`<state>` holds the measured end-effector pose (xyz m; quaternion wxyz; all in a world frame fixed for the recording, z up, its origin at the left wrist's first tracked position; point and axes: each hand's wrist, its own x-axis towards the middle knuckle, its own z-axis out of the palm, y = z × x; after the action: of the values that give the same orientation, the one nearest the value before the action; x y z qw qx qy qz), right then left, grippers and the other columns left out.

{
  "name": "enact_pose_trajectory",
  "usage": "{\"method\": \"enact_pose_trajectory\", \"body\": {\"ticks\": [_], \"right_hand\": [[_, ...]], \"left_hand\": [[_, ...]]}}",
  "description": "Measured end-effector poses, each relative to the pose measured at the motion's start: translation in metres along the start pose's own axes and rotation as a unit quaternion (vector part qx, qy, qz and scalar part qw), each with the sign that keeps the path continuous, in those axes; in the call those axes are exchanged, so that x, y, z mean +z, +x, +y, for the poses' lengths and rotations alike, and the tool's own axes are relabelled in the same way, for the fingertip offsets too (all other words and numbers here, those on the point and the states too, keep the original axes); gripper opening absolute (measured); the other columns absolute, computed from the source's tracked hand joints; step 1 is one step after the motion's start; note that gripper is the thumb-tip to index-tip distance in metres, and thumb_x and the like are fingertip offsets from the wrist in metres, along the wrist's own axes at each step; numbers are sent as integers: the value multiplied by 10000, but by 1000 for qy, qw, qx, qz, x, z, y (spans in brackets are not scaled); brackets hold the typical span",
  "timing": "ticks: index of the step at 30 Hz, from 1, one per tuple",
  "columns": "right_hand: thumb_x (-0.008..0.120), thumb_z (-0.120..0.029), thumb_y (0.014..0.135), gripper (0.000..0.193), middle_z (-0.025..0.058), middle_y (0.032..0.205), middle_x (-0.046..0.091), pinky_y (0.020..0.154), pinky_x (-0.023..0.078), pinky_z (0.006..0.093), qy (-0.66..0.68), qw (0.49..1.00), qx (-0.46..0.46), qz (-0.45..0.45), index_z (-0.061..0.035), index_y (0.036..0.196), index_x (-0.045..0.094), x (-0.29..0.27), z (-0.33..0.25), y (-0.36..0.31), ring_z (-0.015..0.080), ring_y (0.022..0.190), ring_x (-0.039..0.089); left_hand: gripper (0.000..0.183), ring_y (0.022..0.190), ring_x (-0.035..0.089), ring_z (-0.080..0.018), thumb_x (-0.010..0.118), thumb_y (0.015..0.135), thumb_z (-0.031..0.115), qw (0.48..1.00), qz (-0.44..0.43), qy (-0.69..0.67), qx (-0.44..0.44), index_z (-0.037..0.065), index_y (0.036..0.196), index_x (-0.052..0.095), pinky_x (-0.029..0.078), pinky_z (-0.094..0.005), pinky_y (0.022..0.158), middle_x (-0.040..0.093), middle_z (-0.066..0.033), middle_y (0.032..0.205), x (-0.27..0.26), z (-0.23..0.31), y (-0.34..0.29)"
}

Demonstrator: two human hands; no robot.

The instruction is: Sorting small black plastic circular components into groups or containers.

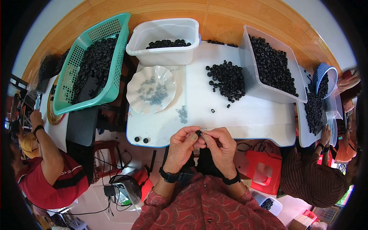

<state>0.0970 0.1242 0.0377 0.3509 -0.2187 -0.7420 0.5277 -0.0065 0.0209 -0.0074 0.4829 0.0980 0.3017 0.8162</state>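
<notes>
My left hand (184, 145) pinches a small round black plastic piece (199, 133) between thumb and fingertips, just off the table's front edge. Close against it, my right hand (220, 147) has its thumb and index finger pressed together at the piece; whatever is between those fingertips is too small to make out. Beyond my hands lies a little heap of tiny silvery-grey pieces (182, 114). More of them rest in a white wavy-rimmed plate (133, 90). To the right is a loose pile of black pieces (227, 78). Two black pieces (141, 139) stand near the left front corner.
A white tub (165, 57) and a grey-white bin (264, 90), both holding black pieces, stand on the white table (199, 99). A green basket (78, 105) is at left, a blue basket (332, 71) at right. People sit on both sides; a red stool (264, 168) is nearby.
</notes>
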Motion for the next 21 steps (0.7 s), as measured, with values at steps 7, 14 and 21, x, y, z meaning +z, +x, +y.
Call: {"method": "enact_pose_trajectory", "body": {"ticks": [7, 14, 21], "right_hand": [[672, -7, 861, 102, 77, 868, 614, 622, 518, 232, -29, 999, 14, -17, 0, 961, 693, -3, 0, 1, 130, 724, 646], [694, 5, 834, 91, 71, 851, 624, 615, 519, 237, -55, 996, 28, -61, -3, 924, 691, -12, 6, 3, 130, 727, 652], [725, -1, 816, 80, 51, 800, 653, 623, 522, 230, 55, 977, 143, -149, 14, 848, 653, -22, 16, 3, 101, 711, 648]], "left_hand": [[229, 847, 675, -173, 553, 950, 17, 997, 13, 72, 5, -33, 1172, 577, 576, -308, 787, 669, -108, 980, 1, -1, -1], [226, 836, 674, -161, 546, 945, -1, 990, 9, 137, -10, -32, 1167, 582, 567, -282, 773, 673, -103, 969, -2, 4, -5], [206, 808, 680, -162, 559, 941, 3, 980, -29, 187, -65, -39, 1134, 615, 567, -273, 761, 683, -107, 933, -10, 14, -11]]}}
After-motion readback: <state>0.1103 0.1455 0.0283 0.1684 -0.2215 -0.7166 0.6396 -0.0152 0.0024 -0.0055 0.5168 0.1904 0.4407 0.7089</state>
